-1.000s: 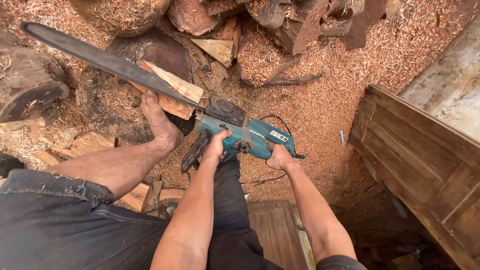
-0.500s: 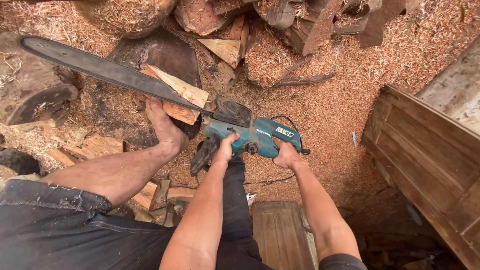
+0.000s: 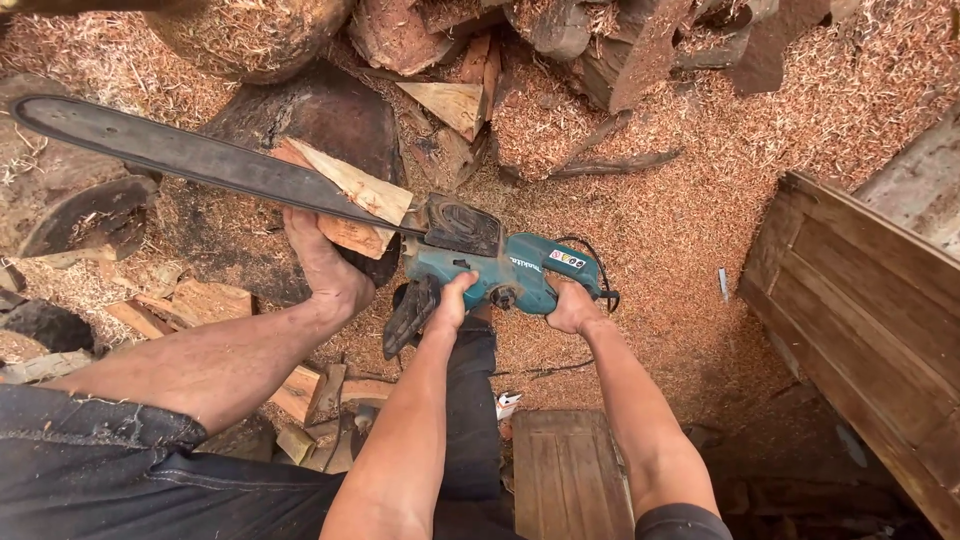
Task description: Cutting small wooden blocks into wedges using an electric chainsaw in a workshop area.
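Only a small white-and-colour sticker (image 3: 566,259) on the teal saw (image 3: 520,275), near its rear handle.

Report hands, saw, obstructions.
Teal electric chainsaw: left hand front grip, right hand rear grip. Black bar over pale split wood wedge. Bare foot against wedge, near bar.

Piled logs (image 3: 600,50) are crowding the far side, a bare foot (image 3: 325,265) is pinning the wedge (image 3: 350,205) under the saw bar (image 3: 200,160), while sawdust floor (image 3: 680,260) beside the wooden crate (image 3: 860,310) is lying open.
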